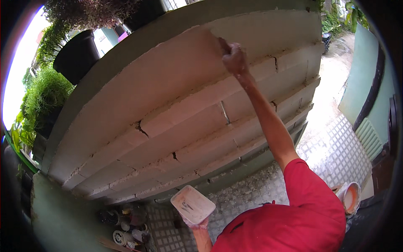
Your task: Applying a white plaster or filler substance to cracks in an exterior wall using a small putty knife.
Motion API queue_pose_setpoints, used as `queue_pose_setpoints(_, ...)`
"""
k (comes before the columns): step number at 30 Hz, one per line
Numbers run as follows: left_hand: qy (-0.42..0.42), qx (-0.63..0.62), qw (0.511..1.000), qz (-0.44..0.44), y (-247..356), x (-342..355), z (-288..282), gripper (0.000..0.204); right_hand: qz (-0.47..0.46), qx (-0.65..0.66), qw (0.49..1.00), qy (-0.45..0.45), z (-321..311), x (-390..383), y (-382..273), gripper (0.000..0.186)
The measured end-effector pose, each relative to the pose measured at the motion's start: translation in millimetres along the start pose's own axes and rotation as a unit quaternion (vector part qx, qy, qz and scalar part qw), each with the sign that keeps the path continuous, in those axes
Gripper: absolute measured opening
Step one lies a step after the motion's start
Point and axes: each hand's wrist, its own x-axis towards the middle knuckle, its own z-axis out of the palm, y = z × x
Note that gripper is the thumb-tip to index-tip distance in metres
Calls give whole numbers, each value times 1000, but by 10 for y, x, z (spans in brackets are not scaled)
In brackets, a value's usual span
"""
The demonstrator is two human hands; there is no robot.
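Note:
My right hand (pixel 236 61) is raised at the end of an outstretched arm, closed around a dark flat scraper (pixel 224 45). The scraper lies against the upper band of the block wall (pixel 163 71); its far edge is blurred, and fresh-looking smears surround it. Low in front of me, my left hand (pixel 198 224) supports a pale rectangular plastic tub (pixel 193 204) from beneath, with its fingers mostly hidden. The tub tilts so its inside shows a whitish coating and a few dark streaks.
Ledges and cracks (pixel 142 128) run along the wall. Black plant pots (pixel 76 56) stand on its top at left. Several cans and containers (pixel 121 237) crowd the lower left corner. A white bucket (pixel 350 198) with an orange inside stands at right on the checkered tile floor (pixel 336 143).

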Motion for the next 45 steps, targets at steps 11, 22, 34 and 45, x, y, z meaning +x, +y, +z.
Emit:
queue_pose_setpoints(11, -38, 2, 999, 20, 48, -69, 44, 58, -13, 115, 993, 3, -182, 128, -91, 35)
queue_pose_setpoints(22, 7, 20, 998, 57, 90, -58, -75, 56, -160, 49, 986, 10, 160, -16, -125, 42)
queue_pose_setpoints(34, -18, 15, 999, 43, 40, -47, -181, 54, -51, 33, 998, 13, -127, 25, -334, 36)
queue_pose_setpoints(45, 1, 52, 998, 45, 90, -64, -70, 57, -73, 68, 995, -21, -97, -421, -37, 36)
